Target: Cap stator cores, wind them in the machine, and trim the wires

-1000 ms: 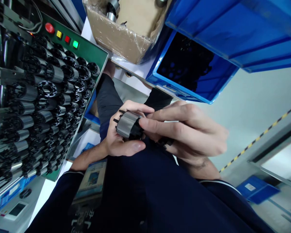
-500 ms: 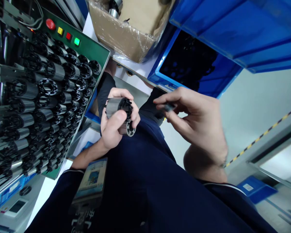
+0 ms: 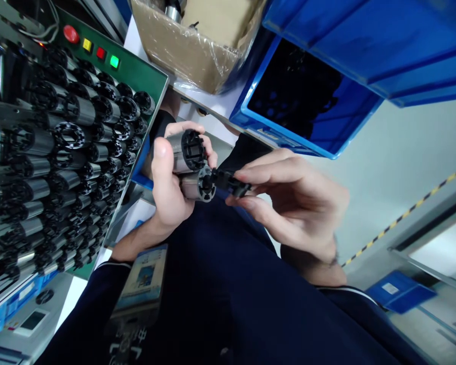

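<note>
My left hand (image 3: 166, 190) is closed around two metal motor stator cores. The upper stator core (image 3: 179, 153) has a black slotted plastic end piece facing right. Just below it, the lower stator core (image 3: 192, 186) shows a grey slotted end face. Between the thumb and fingertips of my right hand (image 3: 294, 195) is a black plastic end piece (image 3: 230, 182). Its left end meets the lower core's end face; whether any of it sits inside the slots, I cannot tell.
At left, a green machine table (image 3: 152, 81) carries many rows of stator cores (image 3: 79, 110) and coloured buttons. A plastic-lined cardboard box (image 3: 182, 58) stands ahead. Beside it, a blue bin (image 3: 247, 101) holds dark parts. Another blue bin (image 3: 365, 40) overhangs at upper right.
My right hand has moved left, bringing the black end piece against the lower core. In my left hand the thumb has shifted up and left, exposing more of both cores.
</note>
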Motion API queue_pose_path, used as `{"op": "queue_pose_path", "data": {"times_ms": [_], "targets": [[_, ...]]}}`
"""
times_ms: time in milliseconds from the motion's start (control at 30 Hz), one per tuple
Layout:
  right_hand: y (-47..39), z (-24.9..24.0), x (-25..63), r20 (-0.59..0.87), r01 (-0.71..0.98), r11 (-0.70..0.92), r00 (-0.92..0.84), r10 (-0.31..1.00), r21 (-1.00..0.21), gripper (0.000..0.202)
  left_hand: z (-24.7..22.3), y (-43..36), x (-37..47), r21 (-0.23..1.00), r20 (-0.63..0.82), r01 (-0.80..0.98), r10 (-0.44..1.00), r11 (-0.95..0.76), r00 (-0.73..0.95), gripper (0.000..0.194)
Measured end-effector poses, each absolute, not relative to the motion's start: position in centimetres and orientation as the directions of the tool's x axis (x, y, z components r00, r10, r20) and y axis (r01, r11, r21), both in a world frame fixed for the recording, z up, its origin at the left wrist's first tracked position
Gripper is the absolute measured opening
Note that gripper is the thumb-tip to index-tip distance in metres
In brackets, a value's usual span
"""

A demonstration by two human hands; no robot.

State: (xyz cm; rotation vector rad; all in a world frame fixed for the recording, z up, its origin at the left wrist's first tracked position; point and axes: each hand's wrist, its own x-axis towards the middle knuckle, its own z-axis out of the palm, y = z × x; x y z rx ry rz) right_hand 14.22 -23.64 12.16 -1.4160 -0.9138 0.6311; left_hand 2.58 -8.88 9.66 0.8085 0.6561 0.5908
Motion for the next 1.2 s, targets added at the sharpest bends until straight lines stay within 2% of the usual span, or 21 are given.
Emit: {"op": "queue_pose_path", "data": {"times_ms": [100, 167, 400, 500, 700, 933, 1067, 1200], "targets": [[-23.1, 11.3, 13.4, 0.312, 0.348, 0.134, 0.526, 0.791, -0.928, 0.053, 10.6, -8.9, 2.8, 0.782, -0.367, -0.194, 0.689, 0.592, 0.625, 0.050], [-22.8, 10.8, 12.9, 0.320, 0.378, 0.123, 0.519, 0.793, -0.917, 0.056, 10.9, -8.9, 2.8, 0.771, -0.390, -0.182, 0.678, 0.611, 0.623, 0.049], [-22.9, 10.6, 12.4, 0.276, 0.338, 0.104, 0.515, 0.811, -0.935, 0.063, 10.7, -8.6, 2.7, 0.788, -0.409, -0.116, 0.655, 0.604, 0.635, 0.049], [-23.0, 10.5, 12.1, 0.234, 0.335, 0.040, 0.563, 0.793, -0.941, 0.061, 10.5, -8.5, 2.5, 0.808, -0.402, -0.090, 0.657, 0.582, 0.638, 0.053], [-23.3, 10.3, 11.4, 0.152, 0.231, 0.009, 0.606, 0.781, -0.973, 0.062, 10.4, -8.9, 2.2, 0.821, -0.334, -0.147, 0.672, 0.552, 0.661, 0.047], [-23.3, 9.7, 12.9, 0.210, 0.275, 0.070, 0.521, 0.828, -0.959, 0.050, 9.6, -8.9, 1.7, 0.850, -0.271, -0.141, 0.652, 0.507, 0.709, 0.049], [-23.0, 9.3, 12.8, 0.185, 0.223, 0.068, 0.558, 0.809, -0.972, 0.051, 9.3, -8.8, 1.7, 0.807, -0.281, -0.182, 0.637, 0.561, 0.718, 0.046], [-22.8, 8.9, 12.1, 0.178, 0.236, 0.043, 0.590, 0.787, -0.971, 0.040, 9.4, -8.6, 1.6, 0.821, -0.317, -0.110, 0.608, 0.561, 0.728, 0.045]]}}
